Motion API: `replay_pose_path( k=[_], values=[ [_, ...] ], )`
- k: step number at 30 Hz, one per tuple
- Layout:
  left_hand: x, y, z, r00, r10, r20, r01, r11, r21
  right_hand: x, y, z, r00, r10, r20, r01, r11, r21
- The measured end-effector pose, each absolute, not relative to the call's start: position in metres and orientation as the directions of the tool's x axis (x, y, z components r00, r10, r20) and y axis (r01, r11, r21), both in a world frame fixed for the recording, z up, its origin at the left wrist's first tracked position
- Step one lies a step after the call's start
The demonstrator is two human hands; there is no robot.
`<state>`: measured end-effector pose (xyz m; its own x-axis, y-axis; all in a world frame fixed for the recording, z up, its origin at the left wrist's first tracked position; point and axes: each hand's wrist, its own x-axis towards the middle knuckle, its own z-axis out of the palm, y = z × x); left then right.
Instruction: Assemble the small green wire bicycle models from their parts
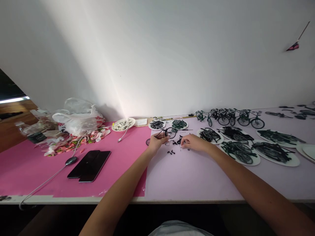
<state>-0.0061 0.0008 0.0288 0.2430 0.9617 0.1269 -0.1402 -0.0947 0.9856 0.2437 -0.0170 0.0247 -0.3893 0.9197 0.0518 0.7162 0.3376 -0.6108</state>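
My left hand [157, 141] is closed on a small black model bicycle frame [165, 134] with one spoked wheel [170, 132], holding it just above the pale lilac mat [187, 173]. My right hand [194, 142] rests on the mat with its fingers pinched together over tiny black parts; what they pinch is too small to name. Several small black pieces [171, 152] lie loose between the two hands.
White plates of bicycle parts [242, 152] cover the right side, with finished model bicycles [231, 117] lined along the wall. On the pink mat [29, 170] lie two dark phones [90, 161], a cable, a bowl of parts [123, 124], plastic bags [77, 118] and pink scraps.
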Motion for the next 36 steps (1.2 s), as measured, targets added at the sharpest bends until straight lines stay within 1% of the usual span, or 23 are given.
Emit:
replay_pose_path(
  k=[3,7,9,13,16,18,20,23,25,27,29,31,34,36],
  values=[
    [-0.006,0.001,0.028,0.265,0.955,0.133,-0.145,-0.097,0.985,0.238,-0.02,0.024,-0.409,0.912,0.01,0.743,0.339,-0.577],
    [-0.005,0.004,0.022,0.285,0.949,0.138,-0.146,-0.099,0.984,0.233,-0.022,0.022,-0.394,0.919,0.003,0.79,0.341,-0.51],
    [-0.004,0.006,0.019,0.293,0.945,0.143,-0.142,-0.105,0.984,0.229,-0.025,0.02,-0.382,0.924,0.015,0.827,0.348,-0.442],
    [-0.003,0.007,0.015,0.302,0.94,0.158,-0.131,-0.123,0.984,0.219,-0.03,0.016,-0.402,0.915,0.029,0.886,0.397,-0.24],
    [-0.004,0.006,0.016,0.306,0.938,0.162,-0.126,-0.128,0.984,0.215,-0.031,0.013,-0.403,0.914,0.054,0.893,0.406,-0.195],
    [-0.004,0.006,0.016,0.311,0.937,0.162,-0.127,-0.128,0.984,0.216,-0.03,0.01,-0.415,0.905,0.094,0.88,0.425,-0.211],
    [-0.004,0.006,0.017,0.313,0.935,0.166,-0.131,-0.13,0.983,0.22,-0.027,0.008,-0.429,0.891,0.146,0.853,0.453,-0.26],
    [-0.004,0.007,0.016,0.309,0.936,0.167,-0.138,-0.13,0.982,0.223,-0.022,0.005,-0.428,0.869,0.248,0.777,0.494,-0.39],
    [-0.004,0.007,0.016,0.306,0.938,0.165,-0.137,-0.128,0.982,0.223,-0.018,0.005,-0.394,0.866,0.307,0.719,0.498,-0.485],
    [-0.004,0.006,0.017,0.311,0.936,0.164,-0.132,-0.129,0.983,0.22,-0.016,0.005,-0.363,0.86,0.359,0.658,0.509,-0.555],
    [-0.004,0.006,0.017,0.317,0.934,0.168,-0.129,-0.133,0.983,0.217,-0.015,0.006,-0.357,0.836,0.416,0.605,0.547,-0.579],
    [-0.004,0.005,0.018,0.318,0.933,0.169,-0.127,-0.135,0.983,0.214,-0.015,0.008,-0.374,0.804,0.462,0.573,0.592,-0.567],
    [-0.004,0.004,0.019,0.312,0.934,0.173,-0.131,-0.138,0.982,0.213,-0.017,0.009,-0.398,0.774,0.493,0.551,0.631,-0.546],
    [-0.004,0.004,0.019,0.314,0.931,0.186,-0.131,-0.151,0.98,0.213,-0.017,0.01,-0.389,0.77,0.505,0.538,0.635,-0.554]
  ],
)
